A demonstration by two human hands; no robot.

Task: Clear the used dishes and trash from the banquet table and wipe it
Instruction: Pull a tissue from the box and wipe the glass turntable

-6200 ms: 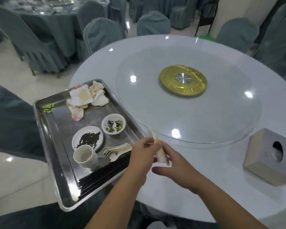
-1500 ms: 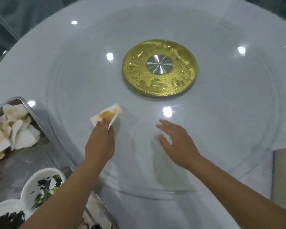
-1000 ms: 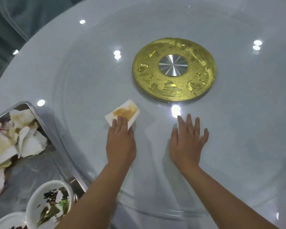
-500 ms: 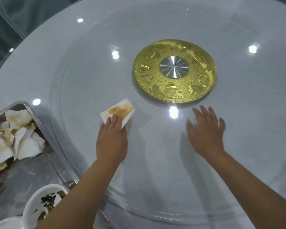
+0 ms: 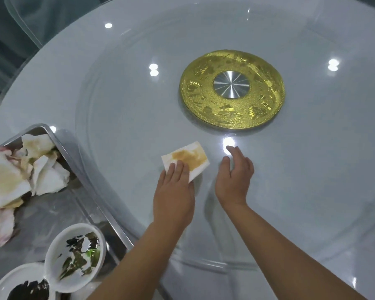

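Note:
My left hand (image 5: 174, 191) presses a folded white tissue (image 5: 187, 158), stained yellow-brown, flat against the glass turntable (image 5: 121, 109) with straight fingers. My right hand (image 5: 234, 176) lies beside it to the right, fingers relaxed on the glass and holding nothing. The round white banquet table (image 5: 52, 68) carries the turntable. At the lower left a steel tray (image 5: 78, 169) holds crumpled stained napkins (image 5: 26, 169), a small white bowl (image 5: 74, 256) with food scraps and a white plate (image 5: 20, 284) with dark residue.
A gold embossed hub (image 5: 232, 89) with a silver centre sits in the middle of the turntable, just beyond my hands. The tray's rim lies close to my left forearm. A chair with a grey cover (image 5: 20, 29) stands beyond the table at the upper left.
My left hand has slid the tissue to the right across the glass. My right hand has come back left, close beside the tissue.

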